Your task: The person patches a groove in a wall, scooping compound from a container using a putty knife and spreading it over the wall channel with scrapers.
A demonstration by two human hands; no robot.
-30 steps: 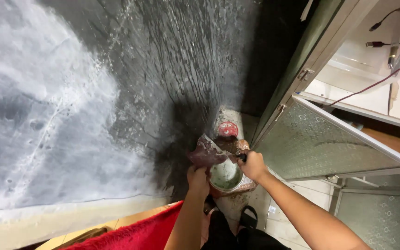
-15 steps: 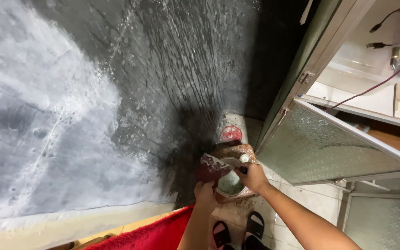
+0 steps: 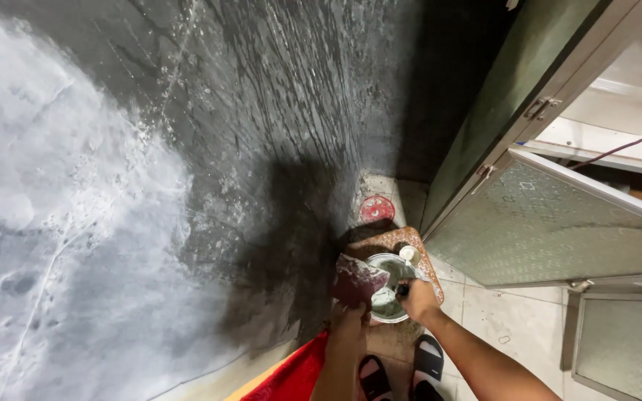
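Two bare hands work low in the head view, above a pair of dark sandals [image 3: 403, 367] on the pale tiled floor [image 3: 499, 319]. Left hand [image 3: 349, 321] is clenched on the lower edge of a flat, mortar-smeared trowel [image 3: 357, 281], held tilted just beside the bowl. Right hand [image 3: 417, 297] is closed around a dark tool handle [image 3: 402, 289] whose working end dips into the round metal bowl [image 3: 389, 295], which contains grey-green paste. The bowl sits on a reddish speckled board [image 3: 399, 241] on the floor. Beyond the board lies a round red lid [image 3: 377, 209]. Left of these rises a dark grey plastered wall [image 3: 187, 148], streaked and wet-looking. Right of them stands a metal-framed frosted glass door [image 3: 551, 223], swung open.
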